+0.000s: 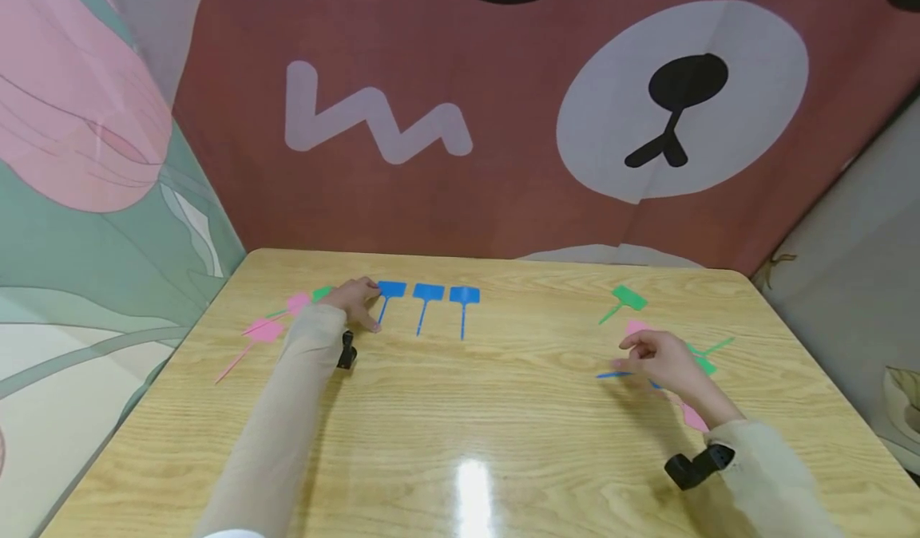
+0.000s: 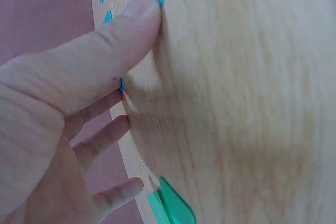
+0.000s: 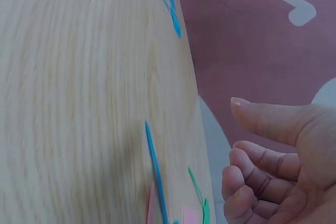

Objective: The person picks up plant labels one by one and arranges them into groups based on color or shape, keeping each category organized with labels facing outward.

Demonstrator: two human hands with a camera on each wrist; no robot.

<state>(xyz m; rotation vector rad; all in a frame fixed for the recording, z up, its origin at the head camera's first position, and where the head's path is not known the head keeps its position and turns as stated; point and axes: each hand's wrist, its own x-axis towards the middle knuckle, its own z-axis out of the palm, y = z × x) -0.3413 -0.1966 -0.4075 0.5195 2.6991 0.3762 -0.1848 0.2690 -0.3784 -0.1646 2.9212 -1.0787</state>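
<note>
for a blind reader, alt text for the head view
The left hand touches the leftmost of three blue tags lined up on a table. The right hand hovers by scattered tags in pink, green and blue; pink and green tags lie left.

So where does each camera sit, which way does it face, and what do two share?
Head: on the person's head, facing forward and down at table and backdrop; left grip, right grip and sleeves show.
Left wrist: on that wrist, facing the table's far edge, image sideways; thumb and fingers show, green tag below.
Right wrist: on that wrist, facing across table and backdrop, image sideways; thumb, curled fingers and a blue tag show.
Shared: head and right wrist both show the backdrop's zigzag.
</note>
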